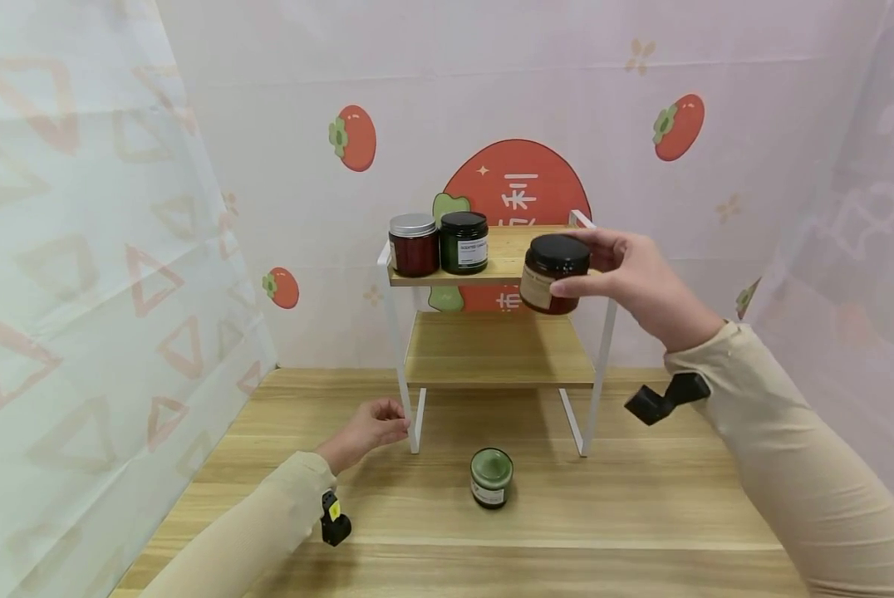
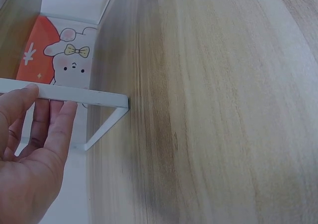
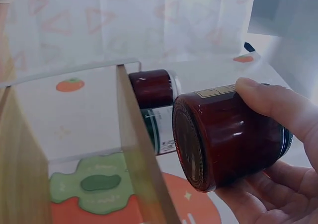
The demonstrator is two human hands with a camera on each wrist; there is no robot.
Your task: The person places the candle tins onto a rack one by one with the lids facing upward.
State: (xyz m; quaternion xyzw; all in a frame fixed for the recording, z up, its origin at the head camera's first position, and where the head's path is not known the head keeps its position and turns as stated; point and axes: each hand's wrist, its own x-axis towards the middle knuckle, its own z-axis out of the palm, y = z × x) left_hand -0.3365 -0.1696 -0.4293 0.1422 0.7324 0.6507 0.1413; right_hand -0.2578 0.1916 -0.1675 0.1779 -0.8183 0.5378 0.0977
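My right hand [image 1: 637, 278] holds a dark red candle jar [image 1: 555, 278] with a black lid and tan label, thumb on its near side. In the head view this jar overlaps the right front of the upper board; the right wrist view shows its round base [image 3: 189, 142]. My left hand [image 1: 368, 430] pinches the rack's white front leg [image 2: 84, 93] low down, thumb on one side and fingers on the other. On the upper board [image 1: 510, 249] stand a silver-lidded red jar [image 1: 415, 249] and a black-lidded green jar [image 1: 464, 245], side by side at the left.
A lidless green jar [image 1: 491, 477] stands on the wooden table [image 1: 604, 515] in front of the rack. Beneath the upper board is a lower wooden shelf [image 1: 499, 349]. A printed cloth backdrop [image 1: 282, 149] hangs behind and along both sides.
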